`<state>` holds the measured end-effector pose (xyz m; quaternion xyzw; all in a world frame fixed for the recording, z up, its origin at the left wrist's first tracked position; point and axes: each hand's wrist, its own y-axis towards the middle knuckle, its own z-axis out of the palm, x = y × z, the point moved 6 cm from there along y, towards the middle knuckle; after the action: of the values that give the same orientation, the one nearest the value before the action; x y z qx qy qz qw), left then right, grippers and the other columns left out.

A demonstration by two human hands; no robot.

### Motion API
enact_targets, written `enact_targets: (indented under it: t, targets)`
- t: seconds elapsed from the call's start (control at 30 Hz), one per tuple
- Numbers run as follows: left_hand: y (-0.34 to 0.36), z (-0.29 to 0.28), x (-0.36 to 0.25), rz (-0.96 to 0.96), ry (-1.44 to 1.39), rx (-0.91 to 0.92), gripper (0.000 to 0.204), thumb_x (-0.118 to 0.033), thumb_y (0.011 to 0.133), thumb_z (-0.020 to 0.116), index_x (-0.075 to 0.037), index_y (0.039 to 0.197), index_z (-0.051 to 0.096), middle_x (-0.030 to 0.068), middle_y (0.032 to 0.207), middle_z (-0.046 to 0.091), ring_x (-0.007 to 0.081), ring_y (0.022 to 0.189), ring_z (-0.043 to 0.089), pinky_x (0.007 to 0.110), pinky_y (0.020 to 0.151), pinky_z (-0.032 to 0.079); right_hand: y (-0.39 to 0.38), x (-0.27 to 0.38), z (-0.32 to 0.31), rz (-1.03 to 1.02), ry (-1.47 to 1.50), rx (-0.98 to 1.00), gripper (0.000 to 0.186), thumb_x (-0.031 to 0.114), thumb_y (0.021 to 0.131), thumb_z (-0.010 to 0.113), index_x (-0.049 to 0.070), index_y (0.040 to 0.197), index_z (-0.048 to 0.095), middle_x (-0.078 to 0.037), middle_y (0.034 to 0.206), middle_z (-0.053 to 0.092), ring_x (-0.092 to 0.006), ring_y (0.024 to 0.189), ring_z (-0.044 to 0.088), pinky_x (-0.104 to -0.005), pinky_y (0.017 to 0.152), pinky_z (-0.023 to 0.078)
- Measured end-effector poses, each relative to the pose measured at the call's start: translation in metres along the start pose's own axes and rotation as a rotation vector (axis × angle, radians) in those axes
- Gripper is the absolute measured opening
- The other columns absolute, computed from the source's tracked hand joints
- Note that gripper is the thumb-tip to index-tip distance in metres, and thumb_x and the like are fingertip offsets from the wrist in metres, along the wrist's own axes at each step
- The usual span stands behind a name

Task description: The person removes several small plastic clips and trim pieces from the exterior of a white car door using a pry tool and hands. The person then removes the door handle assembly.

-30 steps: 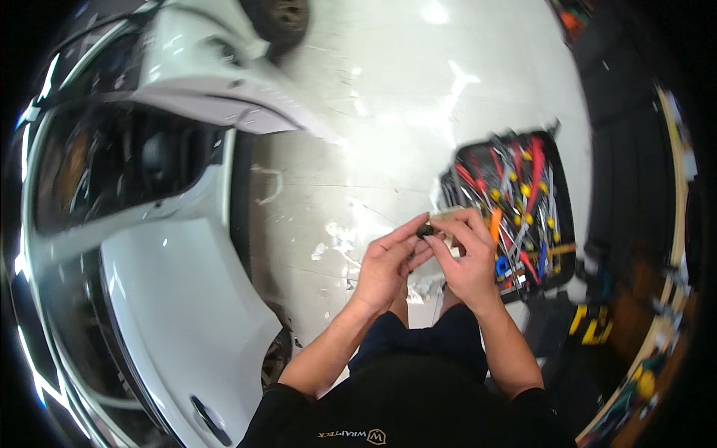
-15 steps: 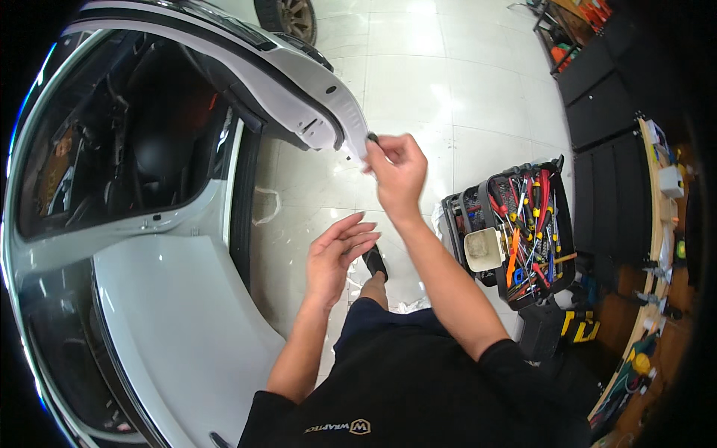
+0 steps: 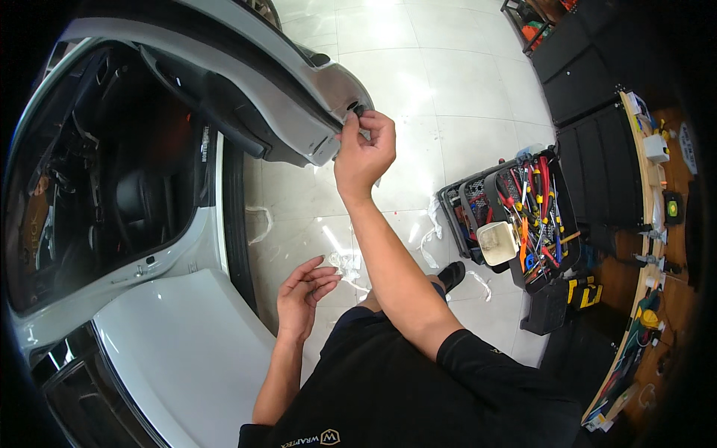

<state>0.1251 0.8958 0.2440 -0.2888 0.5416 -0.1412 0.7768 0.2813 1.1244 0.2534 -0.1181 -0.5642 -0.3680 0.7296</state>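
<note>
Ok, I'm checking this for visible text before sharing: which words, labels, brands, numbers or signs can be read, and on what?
Wording and brands are not copied out here.
Shirt: legible pale lettering beside a gold hexagon emblem.
Dark car panel: small white lettering, partly legible.
Window: faint gold lettering, too blurred to read.
Door: tiny marks, too small.
White tag: print too small.
</note>
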Motion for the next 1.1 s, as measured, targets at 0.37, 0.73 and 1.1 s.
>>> enact_targets:
  t: [0.37, 0.73, 1.1]
  targets:
    - [0.018, -0.005, -0.006, -0.055, 0.134, 0.042, 0.047, 0.006, 0.091, 0.035, 0.008, 0.135, 0.052, 0.0222, 0.116, 0.066, 0.0314, 0.108, 0.068, 0.038, 0.097, 0.055, -0.004, 0.016, 0.009, -0.113, -0.071, 0.005, 0.007, 0.003, 0.096, 0.062, -0.003, 0.095, 0.057, -0.011, 0.101, 0.053, -0.0157, 0.081, 0.055, -0.0274, 0.063, 0.046]
    - [0.020, -0.003, 0.005, -0.091, 0.212, 0.008, 0.046, 0.006, 0.091, 0.036, 0.006, 0.133, 0.054, 0.0178, 0.119, 0.065, 0.0247, 0.109, 0.066, 0.036, 0.096, 0.054, -0.009, 0.009, 0.016, 0.118, 0.264, -0.287, 0.015, -0.003, 0.091, 0.067, -0.005, 0.102, 0.056, -0.010, 0.100, 0.057, -0.0133, 0.084, 0.059, -0.0260, 0.073, 0.053]
    - [0.016, -0.005, 0.020, -0.136, 0.251, -0.007, 0.047, 0.006, 0.089, 0.037, 0.005, 0.133, 0.054, 0.0144, 0.116, 0.065, 0.0225, 0.107, 0.066, 0.034, 0.094, 0.054, -0.009, 0.008, 0.008, -0.063, 0.146, -0.279, 0.021, -0.010, 0.082, 0.068, -0.002, 0.101, 0.061, -0.009, 0.103, 0.059, -0.0150, 0.083, 0.061, -0.0265, 0.065, 0.053]
